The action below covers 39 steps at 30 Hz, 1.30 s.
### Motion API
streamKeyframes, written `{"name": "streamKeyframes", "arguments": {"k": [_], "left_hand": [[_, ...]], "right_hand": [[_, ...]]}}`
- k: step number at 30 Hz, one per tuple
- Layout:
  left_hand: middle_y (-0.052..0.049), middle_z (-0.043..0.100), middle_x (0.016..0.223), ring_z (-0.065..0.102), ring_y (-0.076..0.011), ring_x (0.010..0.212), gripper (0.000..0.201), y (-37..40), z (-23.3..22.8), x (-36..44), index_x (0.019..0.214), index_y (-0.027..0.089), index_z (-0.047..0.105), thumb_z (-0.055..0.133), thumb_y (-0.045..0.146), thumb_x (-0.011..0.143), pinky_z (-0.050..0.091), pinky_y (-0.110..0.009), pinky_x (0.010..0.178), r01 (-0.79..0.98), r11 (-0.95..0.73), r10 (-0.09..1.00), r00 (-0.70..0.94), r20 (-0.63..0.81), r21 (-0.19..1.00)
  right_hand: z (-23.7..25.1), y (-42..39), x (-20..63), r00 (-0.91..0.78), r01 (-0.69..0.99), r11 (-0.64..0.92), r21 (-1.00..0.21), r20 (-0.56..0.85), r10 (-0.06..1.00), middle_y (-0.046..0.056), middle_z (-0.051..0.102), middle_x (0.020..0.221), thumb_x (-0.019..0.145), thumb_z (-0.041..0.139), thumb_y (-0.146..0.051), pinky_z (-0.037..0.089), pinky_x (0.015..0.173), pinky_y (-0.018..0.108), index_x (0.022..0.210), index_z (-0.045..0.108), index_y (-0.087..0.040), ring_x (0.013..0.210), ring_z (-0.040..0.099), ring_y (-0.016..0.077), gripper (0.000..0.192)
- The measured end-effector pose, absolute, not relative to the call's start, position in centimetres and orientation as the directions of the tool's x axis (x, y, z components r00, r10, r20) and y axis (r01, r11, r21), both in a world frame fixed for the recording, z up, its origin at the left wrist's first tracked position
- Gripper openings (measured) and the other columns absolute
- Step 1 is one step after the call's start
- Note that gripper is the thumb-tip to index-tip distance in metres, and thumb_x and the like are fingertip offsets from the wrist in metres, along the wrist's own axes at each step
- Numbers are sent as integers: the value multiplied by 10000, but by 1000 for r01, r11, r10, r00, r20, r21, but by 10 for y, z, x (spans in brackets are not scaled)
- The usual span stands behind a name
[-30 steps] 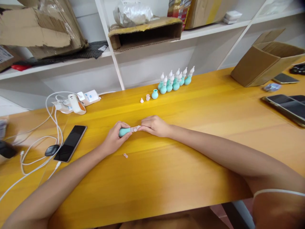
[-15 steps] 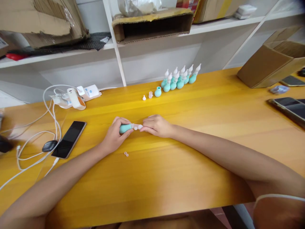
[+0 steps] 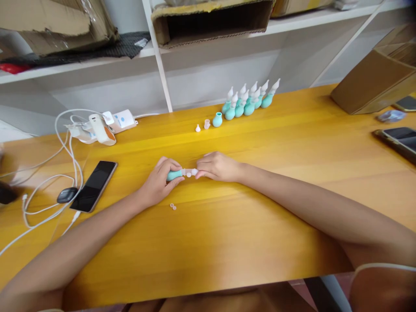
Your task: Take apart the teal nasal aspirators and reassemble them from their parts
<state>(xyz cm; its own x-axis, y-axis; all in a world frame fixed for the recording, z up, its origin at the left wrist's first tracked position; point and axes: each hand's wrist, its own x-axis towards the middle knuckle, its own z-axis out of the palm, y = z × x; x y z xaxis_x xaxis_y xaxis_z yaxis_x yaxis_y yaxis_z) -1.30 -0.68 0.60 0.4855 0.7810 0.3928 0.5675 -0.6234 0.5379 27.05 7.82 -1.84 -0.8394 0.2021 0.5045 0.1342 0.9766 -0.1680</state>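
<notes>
In the head view, my left hand [image 3: 160, 180] is closed around the teal bulb of a nasal aspirator [image 3: 174, 175], which lies sideways above the table. A clear collar [image 3: 187, 172] with a small round side piece sticks out of the bulb toward the right. My right hand [image 3: 217, 167] pinches the white tip [image 3: 194, 172] at the far end, and its fingers hide most of that tip. Two tiny ring-like pieces [image 3: 173, 206] lie on the table just below the left hand.
Behind the hands stand a loose white tip [image 3: 198, 128], a clear collar [image 3: 207, 124] and an open teal bulb [image 3: 217, 119]. Several assembled aspirators [image 3: 248, 106] are grouped beside them. A phone [image 3: 95, 186] and white cables [image 3: 40, 190] lie left; a cardboard box [image 3: 367, 82] sits right.
The view has tilted slightly downward, so the background sits higher. Both hands keep their hold on the aspirator, with a little more of its clear collar showing.
</notes>
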Motion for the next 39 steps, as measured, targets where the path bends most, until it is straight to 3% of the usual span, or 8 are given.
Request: {"name": "streamKeyframes", "arguments": {"k": [5, 9, 18, 39], "left_hand": [[-67, 725, 1154, 677, -256, 1124, 180, -7, 8, -11, 1177, 257, 608, 735, 318, 1066, 559, -435, 990, 582, -591, 806, 424, 413, 558], [-76, 733, 1157, 662, -260, 1129, 148, -7, 8, -10, 1129, 247, 598, 708, 336, 1087, 558, -439, 989, 590, -630, 777, 473, 416, 506], [-78, 721, 1148, 645, -235, 1066, 120, -5, 7, -9, 1135, 228, 564, 668, 283, 1117, 563, -406, 931, 555, -732, 680, 564, 468, 396], [-65, 741, 1131, 694, -225, 1056, 168, -8, 8, -11, 1161, 232, 582, 726, 273, 1086, 581, -375, 908, 538, -715, 699, 565, 437, 447]], "right_hand": [[-16, 78, 270, -841, 134, 986, -100, 515, 166, 23, 630, 790, 1208, 361, -541, 386, 743, 308, 910, 681, -185, 709, 509, 150, 563], [-13, 79, 272, -844, 153, 987, -47, 513, 155, 28, 608, 785, 1203, 355, -557, 355, 727, 316, 857, 641, -187, 692, 473, 150, 582], [-9, 80, 275, -794, 129, 974, 184, 608, -9, -14, 578, 765, 1185, 486, -501, 340, 707, 294, 846, 580, -187, 670, 409, 149, 471], [-9, 72, 274, -793, 171, 963, 208, 610, 10, -19, 575, 751, 1187, 479, -525, 339, 701, 293, 827, 582, -187, 655, 425, 137, 505]]}}
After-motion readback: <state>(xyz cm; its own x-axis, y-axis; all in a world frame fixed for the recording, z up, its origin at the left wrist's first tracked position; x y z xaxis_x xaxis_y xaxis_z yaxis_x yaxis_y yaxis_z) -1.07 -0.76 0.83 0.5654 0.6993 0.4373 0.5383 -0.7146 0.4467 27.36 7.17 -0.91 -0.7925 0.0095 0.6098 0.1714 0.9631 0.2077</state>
